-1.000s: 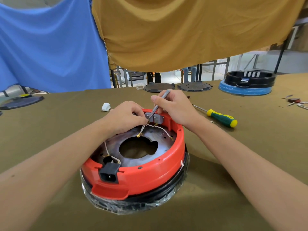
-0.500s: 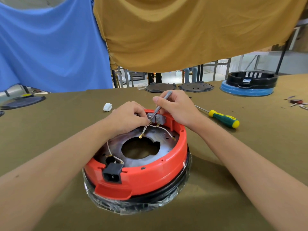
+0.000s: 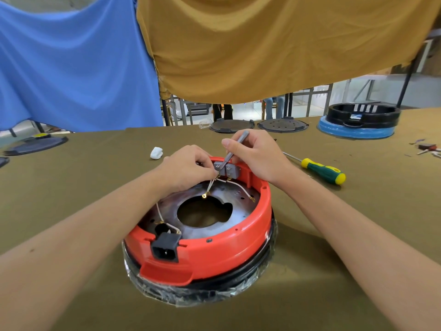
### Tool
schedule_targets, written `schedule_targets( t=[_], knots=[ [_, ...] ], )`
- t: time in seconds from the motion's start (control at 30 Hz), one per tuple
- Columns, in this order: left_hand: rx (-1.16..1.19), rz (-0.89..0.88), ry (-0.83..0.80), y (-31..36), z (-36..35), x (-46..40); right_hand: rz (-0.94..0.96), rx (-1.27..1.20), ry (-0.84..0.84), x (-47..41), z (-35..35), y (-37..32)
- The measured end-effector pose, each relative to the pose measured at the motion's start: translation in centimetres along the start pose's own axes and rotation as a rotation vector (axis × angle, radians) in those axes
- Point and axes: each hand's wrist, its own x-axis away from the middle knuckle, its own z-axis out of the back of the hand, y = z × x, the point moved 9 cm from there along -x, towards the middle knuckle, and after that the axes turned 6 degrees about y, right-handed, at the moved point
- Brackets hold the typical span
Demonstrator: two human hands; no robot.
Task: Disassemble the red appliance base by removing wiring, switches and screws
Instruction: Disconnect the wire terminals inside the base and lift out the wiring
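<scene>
While wires (image 3: 235, 186) sit inside, red base (image 3: 214, 249)

Before you stretches a table (image 3: 71, 177) under an olive-brown cloth. At its far edge hang two drapes: a blue sheet (image 3: 71, 68) on your left, a mustard sheet (image 3: 274, 44) on your right. Below the mustard hem you see metal chair frames (image 3: 181, 111) and a bright, pale floor (image 3: 248, 111) beyond.

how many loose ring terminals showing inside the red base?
2. One ring terminal by the centre hole's far edge, another near the right inner wall. More may hide under the left hand.
</scene>
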Motion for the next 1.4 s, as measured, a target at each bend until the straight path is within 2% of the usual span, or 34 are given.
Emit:
schedule_targets(
  t=[0.8,1.07,1.27,1.4],
  knots=[
    [-0.016,0.0,-0.016,-0.4,-0.2,-0.1,-0.03,-0.021,-0.033,0.1,-0.2,0.5],
    [-0.012,0.018,-0.024,-0.4,-0.2,0.0,-0.062,-0.094,0.029,0.4,0.2,0.4],
    [0.265,0.085,-0.017,-0.4,0.1,0.1,-0.089,-0.325,0.175,0.6,1.6,0.2],
    [0.354,0.056,0.015,-0.1,0.4,0.0,-0.073,-0.39,0.134,0.7,1.7,-0.2]
  ],
)
